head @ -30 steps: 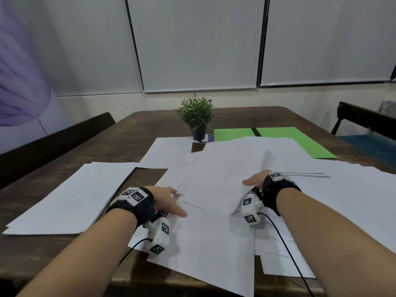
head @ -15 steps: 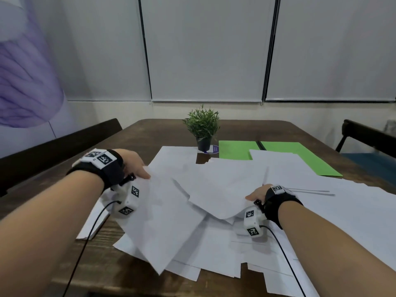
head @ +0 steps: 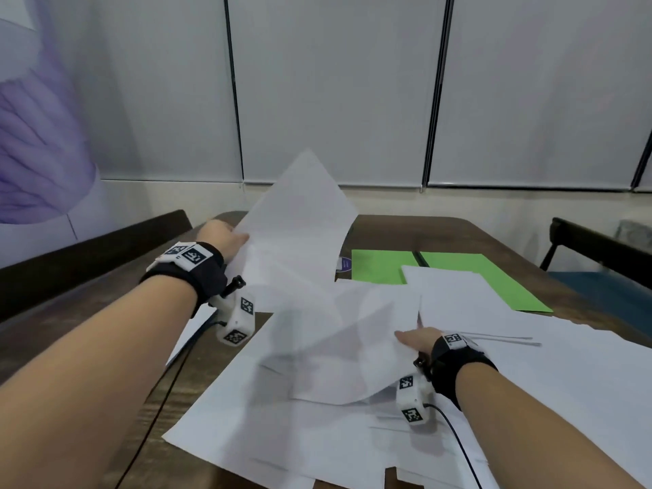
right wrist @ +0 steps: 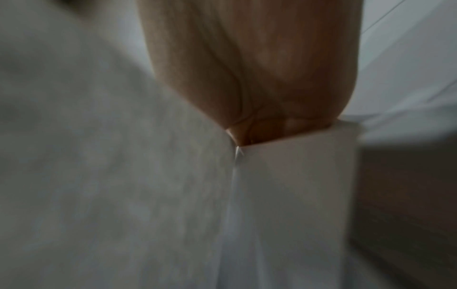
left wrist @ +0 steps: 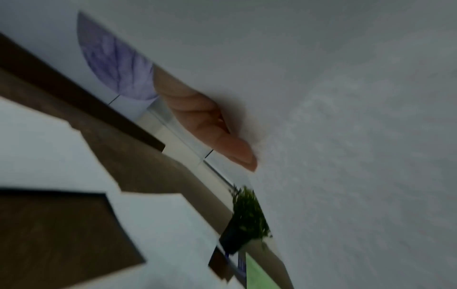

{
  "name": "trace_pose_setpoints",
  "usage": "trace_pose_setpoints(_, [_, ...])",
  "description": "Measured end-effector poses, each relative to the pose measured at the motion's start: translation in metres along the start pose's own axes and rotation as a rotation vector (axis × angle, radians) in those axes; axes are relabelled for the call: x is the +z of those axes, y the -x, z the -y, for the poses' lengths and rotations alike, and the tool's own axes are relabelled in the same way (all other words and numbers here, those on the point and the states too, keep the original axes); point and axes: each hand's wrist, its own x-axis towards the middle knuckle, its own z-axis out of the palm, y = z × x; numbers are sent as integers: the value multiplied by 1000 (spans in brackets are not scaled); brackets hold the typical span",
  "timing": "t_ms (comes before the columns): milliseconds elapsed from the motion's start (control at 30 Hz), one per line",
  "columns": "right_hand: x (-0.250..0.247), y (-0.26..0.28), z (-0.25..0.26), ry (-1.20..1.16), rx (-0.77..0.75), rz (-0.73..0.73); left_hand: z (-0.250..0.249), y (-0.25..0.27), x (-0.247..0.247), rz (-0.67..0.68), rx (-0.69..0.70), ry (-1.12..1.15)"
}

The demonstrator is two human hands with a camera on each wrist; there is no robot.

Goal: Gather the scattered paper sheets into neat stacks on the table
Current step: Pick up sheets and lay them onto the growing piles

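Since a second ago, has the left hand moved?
Yes. The left hand rose off the pile, toward the table's far left, lifting a white sheet.

Left hand (head: 221, 238) raised, fingers (left wrist: 222, 140) pinching, right hand (head: 414, 342) low, reaching forward, forearms bare

The room is evenly, softly lit, with no hard glare; pale blinds (head: 335, 90) across the far wall give off a flat grey-white. Soft shadows fall on the paper sheets (head: 317, 347), darkest beneath the lifted one. The head view bows straight lines outward toward its edges, and the raised sheet is smeared by motion. Both wrist views are dimmer and grainy: the plant (left wrist: 247, 217) is streaked with blur, and the right hand (right wrist: 259, 68) close to the lens is soft and unfocused.
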Motion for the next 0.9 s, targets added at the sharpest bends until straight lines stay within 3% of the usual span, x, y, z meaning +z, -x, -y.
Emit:
trace_pose_setpoints(167, [4,-14,-9,-750,-23,-41,15,10,81,270,-156,-150])
trace_pose_setpoints(267, [6,-16,-12,-957,-53,19,22,28,130,381,-212,-236])
trace_pose_setpoints(367, [6,-12,-14,-866,-45,95,27,43,162,479,-263,-276])
trace_pose_setpoints(567, [4,-20,-22,-346,-120,185,26,43,174,561,-246,-323])
trace_pose_setpoints(900, [4,-6,-22,-405,-304,200,37,44,164,587,-335,-166])
